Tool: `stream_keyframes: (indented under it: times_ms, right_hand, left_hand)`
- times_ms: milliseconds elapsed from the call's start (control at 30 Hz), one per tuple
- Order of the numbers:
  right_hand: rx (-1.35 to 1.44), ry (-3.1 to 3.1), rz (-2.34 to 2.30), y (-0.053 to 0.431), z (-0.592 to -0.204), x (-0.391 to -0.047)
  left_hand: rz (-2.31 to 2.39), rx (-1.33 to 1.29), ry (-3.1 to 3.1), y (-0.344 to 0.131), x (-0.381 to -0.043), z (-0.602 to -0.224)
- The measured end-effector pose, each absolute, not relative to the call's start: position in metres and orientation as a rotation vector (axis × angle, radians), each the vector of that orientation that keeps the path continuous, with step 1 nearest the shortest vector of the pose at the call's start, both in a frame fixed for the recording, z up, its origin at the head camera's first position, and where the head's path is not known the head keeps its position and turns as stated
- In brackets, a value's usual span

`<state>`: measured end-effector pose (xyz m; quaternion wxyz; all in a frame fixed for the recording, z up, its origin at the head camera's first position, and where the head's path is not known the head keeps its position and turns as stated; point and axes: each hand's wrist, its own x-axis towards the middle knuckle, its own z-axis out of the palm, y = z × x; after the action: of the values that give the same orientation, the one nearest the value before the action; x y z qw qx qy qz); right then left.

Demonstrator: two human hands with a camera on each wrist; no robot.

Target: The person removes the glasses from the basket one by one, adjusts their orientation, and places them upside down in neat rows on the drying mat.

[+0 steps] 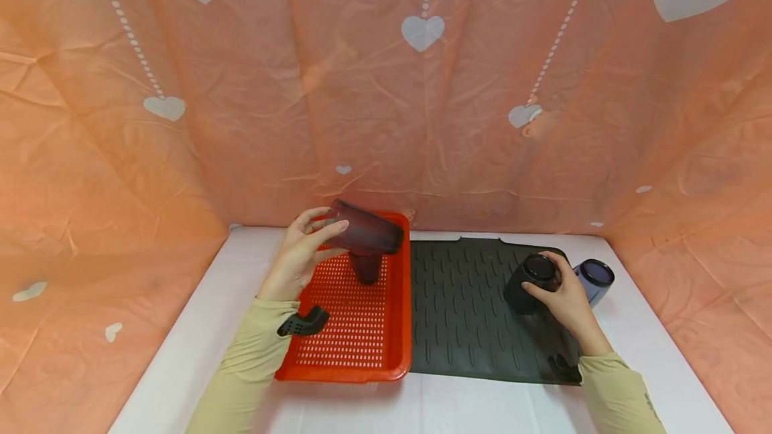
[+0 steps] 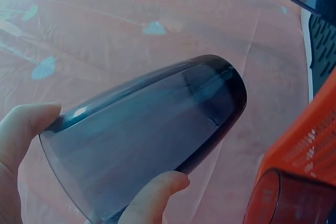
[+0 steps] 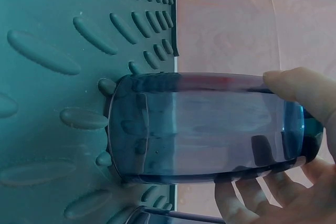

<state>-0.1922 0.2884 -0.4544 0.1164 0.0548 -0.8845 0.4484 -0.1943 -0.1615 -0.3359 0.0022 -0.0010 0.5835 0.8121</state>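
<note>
My left hand [image 1: 301,250] holds a dark tinted drinking glass [image 2: 152,119] near its rim, thumb and fingers on opposite sides. This glass lies tilted in the air over the red basket [image 1: 344,375], its thick base pointing right. Below it, a second dark glass [image 1: 366,270] sits in the basket, partly hidden by the held one. Over on the right, my right hand [image 1: 563,293] grips another dark glass [image 3: 210,129] around its base end. That one is upside down, rim on the ribbed dark drying mat [image 1: 458,313]. Beside that hand stands a bluish glass [image 1: 596,274], also base up.
The perforated basket stands directly left of the mat on a white-covered table [image 1: 193,327]. An orange curtain [image 1: 362,99] with white hearts hangs behind and along both sides. A black wrist mount [image 1: 304,321] on the left sleeve overhangs the basket.
</note>
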Motion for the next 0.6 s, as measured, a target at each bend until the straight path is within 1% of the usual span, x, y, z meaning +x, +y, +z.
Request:
stream_keyframes:
  times_ms: [467,600]
  right_hand:
    - [0.148,-2.611,1.289,0.288,-0.452,-0.193]
    - [0.151,-2.609,1.294,0.288,-0.451,-0.192]
  left_hand:
    - [2.581,0.083,1.693,-0.124,-0.202,-0.343]
    - [2.613,0.073,1.633,-0.116,-0.204,-0.345]
